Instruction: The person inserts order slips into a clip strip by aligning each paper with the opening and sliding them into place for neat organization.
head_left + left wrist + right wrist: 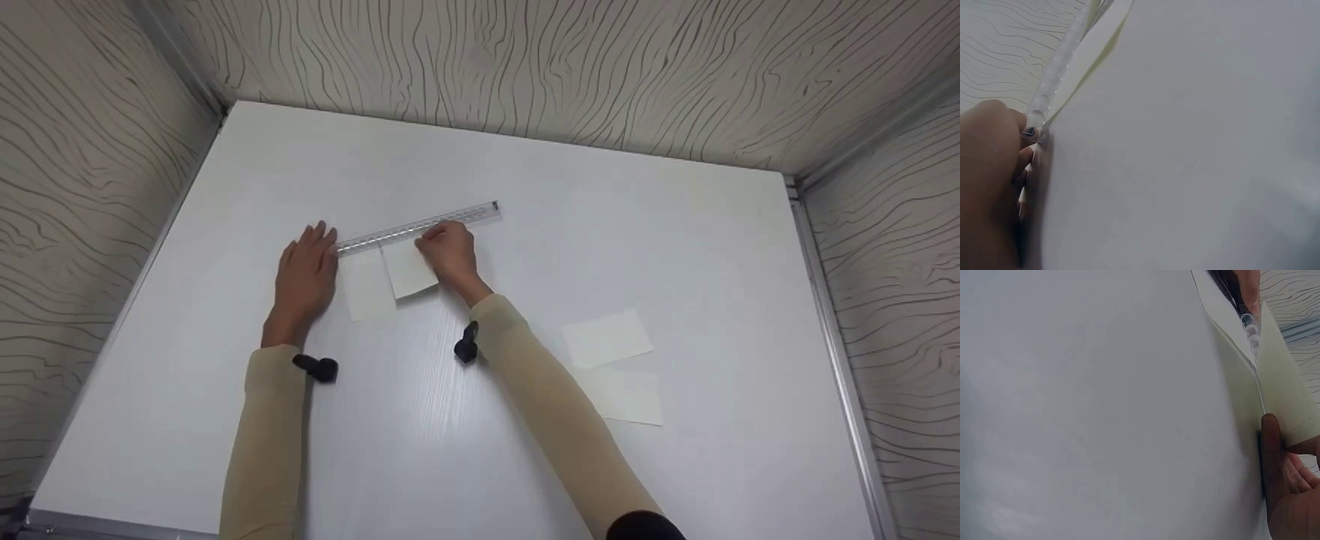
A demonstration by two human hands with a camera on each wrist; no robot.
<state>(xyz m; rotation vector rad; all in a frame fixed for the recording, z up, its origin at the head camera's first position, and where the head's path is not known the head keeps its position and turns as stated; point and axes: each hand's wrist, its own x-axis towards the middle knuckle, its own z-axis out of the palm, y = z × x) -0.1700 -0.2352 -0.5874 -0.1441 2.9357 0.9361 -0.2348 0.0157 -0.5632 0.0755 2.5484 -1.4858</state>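
Observation:
A clear plastic ruler [409, 230] lies slanted across the white table. My left hand [306, 277] rests flat at the ruler's left end, thumb side touching it; the left wrist view shows the ruler's end [1037, 121] against the fingers. Just below the ruler is a pale yellow paper note [370, 289], beside the left hand. My right hand [453, 256] pinches a second pale yellow note [407, 271] by its upper right side near the ruler. In the right wrist view this note [1286, 388] stands up from the table between thumb and fingers.
Two more pale yellow notes, an upper one [607, 339] and a lower one [626, 396], lie on the table to the right of the right forearm. Wood-grain patterned walls [480, 67] enclose the white tabletop [637, 225] at the back and sides.

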